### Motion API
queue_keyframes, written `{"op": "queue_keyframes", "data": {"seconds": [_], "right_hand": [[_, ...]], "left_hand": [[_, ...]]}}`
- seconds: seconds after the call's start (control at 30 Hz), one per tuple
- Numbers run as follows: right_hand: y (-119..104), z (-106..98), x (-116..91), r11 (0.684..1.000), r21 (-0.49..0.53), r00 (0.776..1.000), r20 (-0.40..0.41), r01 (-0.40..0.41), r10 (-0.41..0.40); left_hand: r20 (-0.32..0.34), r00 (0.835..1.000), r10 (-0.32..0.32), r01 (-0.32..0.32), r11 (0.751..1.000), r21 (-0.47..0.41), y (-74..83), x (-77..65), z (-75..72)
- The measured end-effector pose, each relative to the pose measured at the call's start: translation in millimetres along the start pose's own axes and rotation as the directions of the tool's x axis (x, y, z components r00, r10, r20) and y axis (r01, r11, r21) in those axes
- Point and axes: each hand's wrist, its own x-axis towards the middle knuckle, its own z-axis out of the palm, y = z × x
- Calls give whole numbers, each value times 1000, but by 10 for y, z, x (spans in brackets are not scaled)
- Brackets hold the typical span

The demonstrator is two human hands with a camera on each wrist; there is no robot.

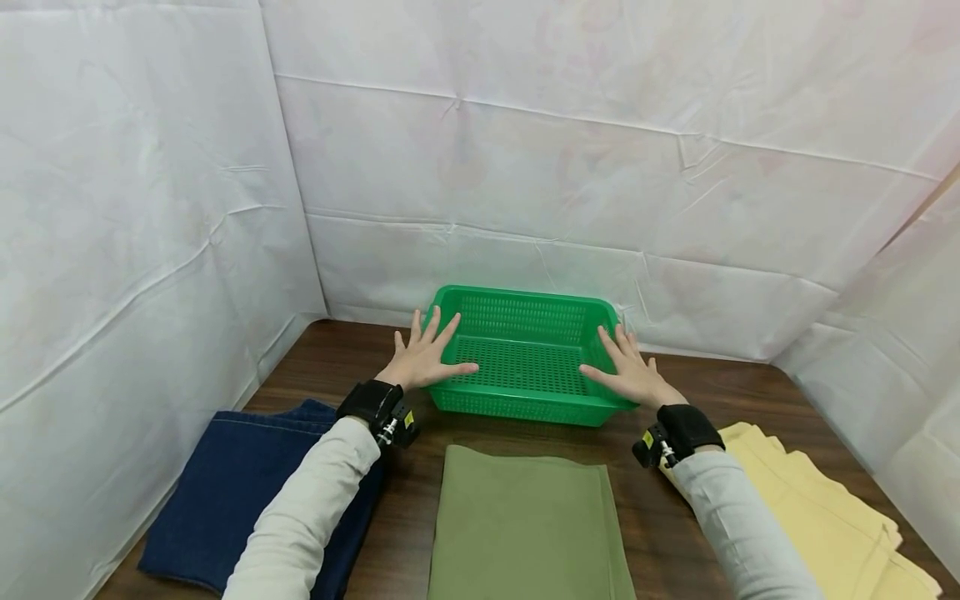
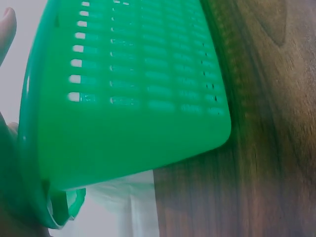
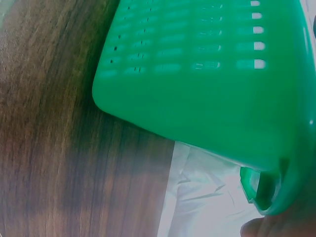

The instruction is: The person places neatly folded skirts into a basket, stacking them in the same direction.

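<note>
A green plastic basket [image 1: 517,404] with slotted walls stands upright on the table near the back wall, nothing inside it. My left hand [image 1: 422,358] is at its left end, fingers spread and straight, overlapping the rim. At the opposite end my right hand [image 1: 632,377] has its fingers likewise spread over the rim. Seen from the left wrist, the basket's wall [image 2: 123,123] fills the middle, with part of a finger [image 2: 5,32] at the edge. From the right wrist, the wall [image 3: 192,108] and a small handle loop [image 3: 259,190] show, a fingertip [image 3: 253,228] below.
Folded olive-green cloth [image 1: 525,525] lies in front of the basket. Folded dark blue denim [image 1: 225,492] is at the left, under the left forearm. Folded yellow cloth [image 1: 817,517] lies at the right. White sheeting [image 1: 525,167] hangs behind and on both sides of the wooden table [image 1: 405,500].
</note>
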Motion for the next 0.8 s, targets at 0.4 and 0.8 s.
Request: {"op": "queue_keyframes", "data": {"seconds": [0.4,0.8], "right_hand": [[-23,65,-88,999,-19,999,-15,29,-29],[-28,82,-270,998,-35,996,-63,55,-58]], "left_hand": [[-4,999,49,-49,998,-25,75,-115,35],[-31,995,90,-90,996,-22,53,-323,74]]}}
